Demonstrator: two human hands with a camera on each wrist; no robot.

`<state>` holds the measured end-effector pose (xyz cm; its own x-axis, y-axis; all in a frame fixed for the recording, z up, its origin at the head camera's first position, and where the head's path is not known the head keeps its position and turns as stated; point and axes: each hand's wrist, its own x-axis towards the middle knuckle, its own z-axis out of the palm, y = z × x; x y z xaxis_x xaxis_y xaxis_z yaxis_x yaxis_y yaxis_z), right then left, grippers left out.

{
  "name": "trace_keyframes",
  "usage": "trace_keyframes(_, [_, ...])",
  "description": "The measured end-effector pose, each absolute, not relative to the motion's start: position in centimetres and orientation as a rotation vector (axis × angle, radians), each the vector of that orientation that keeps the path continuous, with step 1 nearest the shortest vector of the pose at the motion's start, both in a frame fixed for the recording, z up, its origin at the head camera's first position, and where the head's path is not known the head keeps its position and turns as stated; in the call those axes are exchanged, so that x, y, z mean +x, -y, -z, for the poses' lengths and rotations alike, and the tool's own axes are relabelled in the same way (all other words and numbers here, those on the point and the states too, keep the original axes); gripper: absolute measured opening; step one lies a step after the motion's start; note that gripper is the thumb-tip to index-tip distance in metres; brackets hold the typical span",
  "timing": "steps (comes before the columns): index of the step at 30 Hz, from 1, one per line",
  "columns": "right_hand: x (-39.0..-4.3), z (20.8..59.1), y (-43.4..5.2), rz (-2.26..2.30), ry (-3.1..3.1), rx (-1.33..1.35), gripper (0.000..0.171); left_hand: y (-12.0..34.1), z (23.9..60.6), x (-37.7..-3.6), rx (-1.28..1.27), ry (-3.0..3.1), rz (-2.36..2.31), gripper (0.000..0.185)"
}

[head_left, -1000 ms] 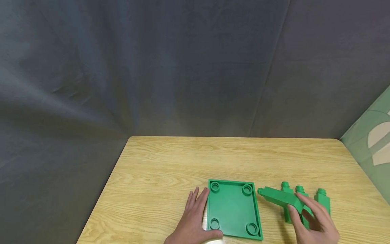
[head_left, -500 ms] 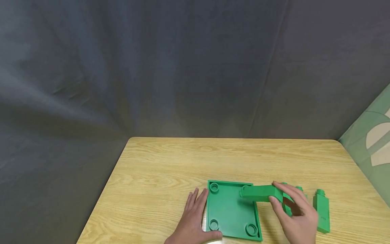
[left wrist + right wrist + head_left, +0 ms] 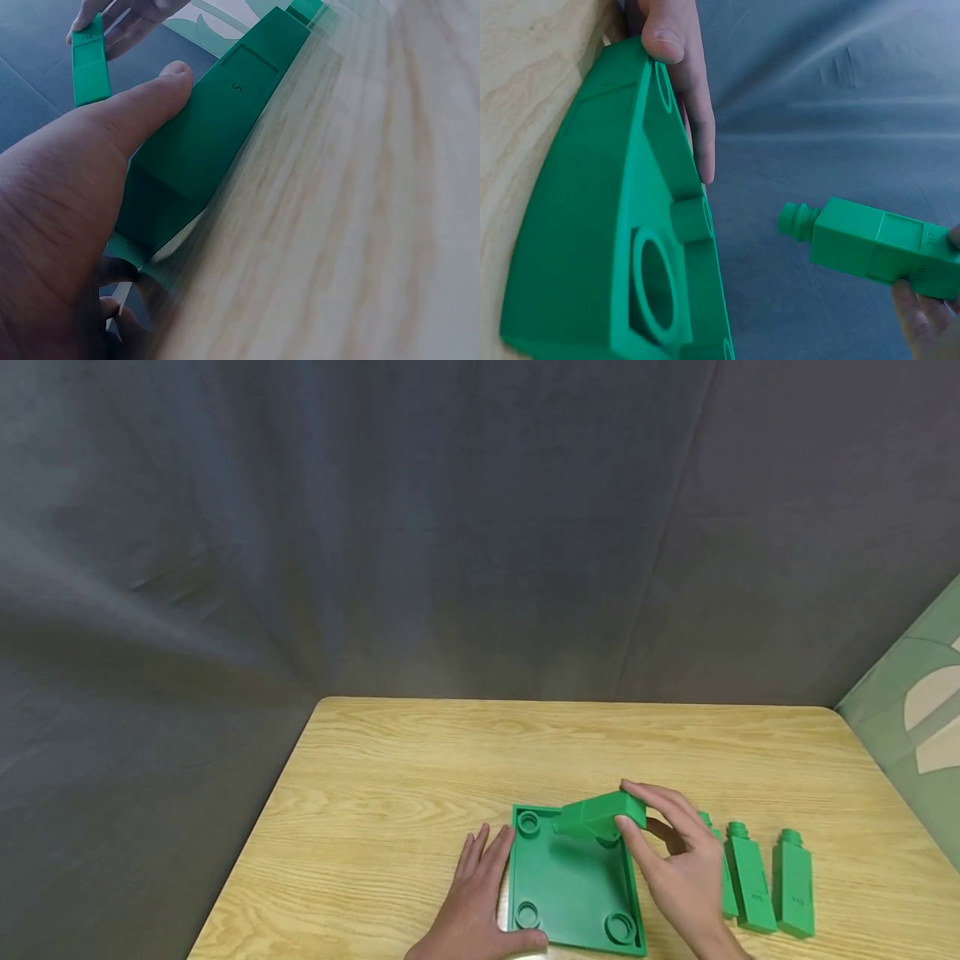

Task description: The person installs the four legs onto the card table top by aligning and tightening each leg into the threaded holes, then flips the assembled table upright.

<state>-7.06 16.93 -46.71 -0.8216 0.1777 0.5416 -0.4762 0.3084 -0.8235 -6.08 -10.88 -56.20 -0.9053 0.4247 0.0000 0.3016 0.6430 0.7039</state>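
Note:
A shallow green square panel [image 3: 573, 881] with a raised rim and a round socket in each corner lies on the table, sockets up. My left hand [image 3: 476, 897] rests on its near left corner, straight fingers along the left side and thumb on the front rim. My right hand [image 3: 678, 864] pinches the plain end of a green block-shaped leg [image 3: 596, 814] above the panel's far side. In the right wrist view the leg's threaded end [image 3: 799, 221] points toward the panel [image 3: 577, 202] and stands apart from it. The far right socket is partly hidden behind the leg.
Three similar green legs lie to the right: one [image 3: 728, 889] partly hidden by my right hand, a middle one [image 3: 752, 885] and an outer one [image 3: 795, 885]. Dark grey cloth [image 3: 480, 543] hangs behind the wooden table [image 3: 390, 793], and a patterned green cloth [image 3: 915, 693] on the right.
My right hand has carried the leg leftward, from above the other legs to over the panel's far side, tilting it more upright. The left hand and panel stay put.

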Motion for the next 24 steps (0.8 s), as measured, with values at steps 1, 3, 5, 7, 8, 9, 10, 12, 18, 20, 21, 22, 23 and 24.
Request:
trace_keyframes(1, [-7.3,46.7,-16.8,-1.558,2.03,0.276,0.047,10.9,56.2,-6.0,0.601,-2.699,-1.107,0.137])
trace_keyframes(3, [-7.6,46.8,-16.5,-1.564,2.033,0.304,0.047,10.9,56.1,-6.0,0.599,-2.704,-1.106,0.137])
trace_keyframes(5, [-8.1,46.9,-16.3,-1.56,2.041,0.338,0.048,10.9,56.1,-5.9,0.599,-2.714,-1.1,0.137])
trace_keyframes(7, [-8.5,47.0,-16.0,-1.55,2.051,0.378,0.049,10.9,56.1,-6.0,0.604,-2.717,-1.098,0.137])
trace_keyframes(8, [-8.8,47.0,-15.8,-1.548,2.055,0.398,0.05,10.9,56.1,-6.0,0.611,-2.718,-1.098,0.136])
trace_keyframes(9, [-9.0,47.0,-15.6,-1.535,2.052,0.426,0.051,11.0,56.1,-6.0,0.614,-2.713,-1.1,0.136])
trace_keyframes(10, [-9.3,47.1,-15.4,-1.523,2.049,0.451,0.052,11.0,56.1,-6.0,0.614,-2.704,-1.105,0.136])
trace_keyframes(12, [-9.8,47.2,-15.0,-1.508,2.046,0.496,0.053,11.1,56.1,-6.1,0.61,-2.676,-1.12,0.134])
trace_keyframes(18, [-10.7,47.1,-14.2,-1.441,2.134,0.553,0.05,11.1,56.3,-6.2,0.609,-2.652,-1.122,0.133])
trace_keyframes(20, [-11.0,47.1,-14.0,-1.413,2.163,0.565,0.049,11.1,56.2,-6.2,0.618,-2.664,-1.115,0.132])
trace_keyframes(21, [-11.1,47.1,-13.8,-1.4,2.163,0.574,0.049,11.1,56.2,-6.2,0.621,-2.665,-1.114,0.132])
trace_keyframes(22, [-11.2,47.2,-13.7,-1.386,2.161,0.586,0.049,11.1,56.2,-6.3,0.625,-2.664,-1.115,0.132])
trace_keyframes(23, [-11.3,47.2,-13.6,-1.375,2.158,0.599,0.05,11.1,56.2,-6.3,0.63,-2.664,-1.117,0.131])
trace_keyframes(24, [-11.4,47.3,-13.5,-1.363,2.155,0.611,0.051,11.0,56.1,-6.3,0.634,-2.663,-1.119,0.131])
